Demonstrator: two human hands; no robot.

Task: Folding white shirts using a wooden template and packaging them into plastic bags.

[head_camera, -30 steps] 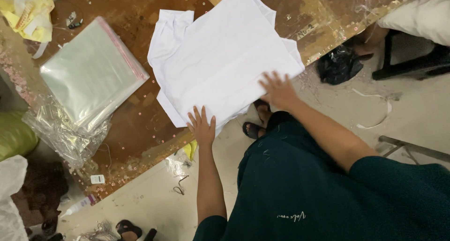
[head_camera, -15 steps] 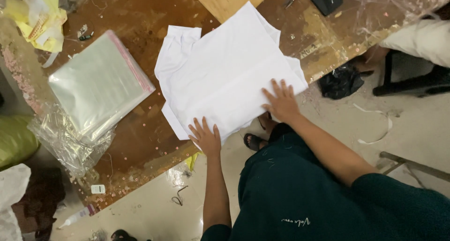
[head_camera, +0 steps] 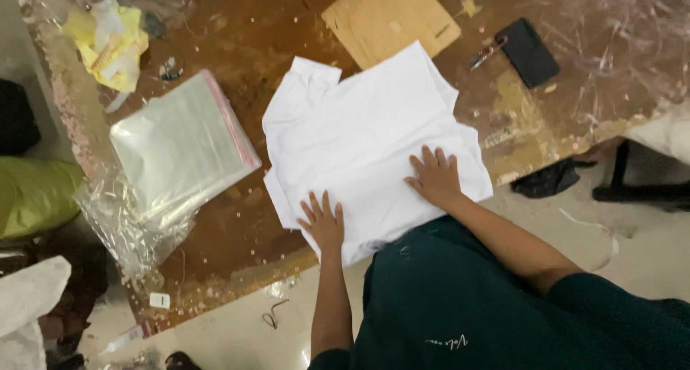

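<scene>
A folded white garment (head_camera: 359,133) lies on a worn brown table (head_camera: 237,39), its near part hanging over the table's front edge. My left hand (head_camera: 323,219) rests flat on the garment's near left corner with fingers spread. My right hand (head_camera: 433,176) presses flat on its near right part, fingers apart. Neither hand holds anything.
A stack of clear plastic bags (head_camera: 180,143) lies left of the garment, with crumpled plastic (head_camera: 122,226) at the table edge. Brown cardboard (head_camera: 392,17) and a black flat object (head_camera: 528,52) lie beyond. Yellow wrapping (head_camera: 108,43) sits far left. A black bag (head_camera: 550,179) lies on the floor.
Both hands have slid a little further onto the garment, smoothing it. The camera view has shifted so the table's far side shows more.
</scene>
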